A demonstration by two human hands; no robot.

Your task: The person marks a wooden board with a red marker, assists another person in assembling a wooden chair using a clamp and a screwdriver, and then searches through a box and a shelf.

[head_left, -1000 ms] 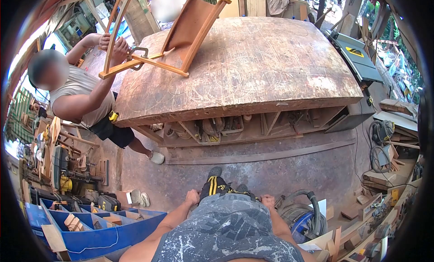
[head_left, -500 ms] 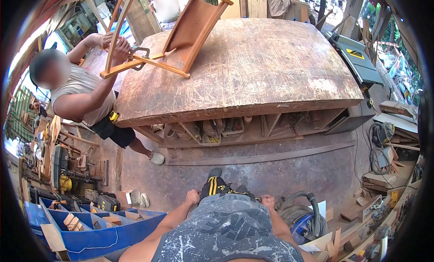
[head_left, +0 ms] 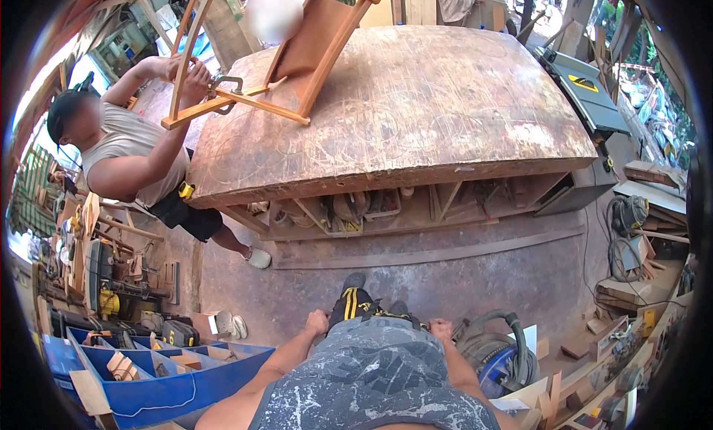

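My left hand (head_left: pixel 317 322) hangs beside my left thigh with its fingers curled in. On the other side, my right hand (head_left: pixel 440 329) is low by my right hip, its fingers also curled. Nothing shows in either hand. Nearest to the right hand is a shop vacuum (head_left: pixel 499 359) with a grey hose and blue body. Ahead stands a large worn workbench (head_left: pixel 445 111). On its left end rests a wooden chair frame (head_left: pixel 297 107) with a brown panel. A metal C-clamp (head_left: pixel 225 86) grips the frame, and a co-worker's hands (head_left: pixel 191 77) hold its curved part.
A co-worker (head_left: pixel 137 144) stands at the bench's left end. A long wooden strip (head_left: pixel 431 255) lies along the floor before the bench. A blue bin (head_left: pixel 171 382) with wood offcuts sits left. A table saw (head_left: pixel 583 96) adjoins the bench's right; cables and planks (head_left: pixel 631 289) lie nearby.
The view has shifted very slightly. The co-worker's head has turned a little, hands still on the chair frame. My own hands have stayed in place.
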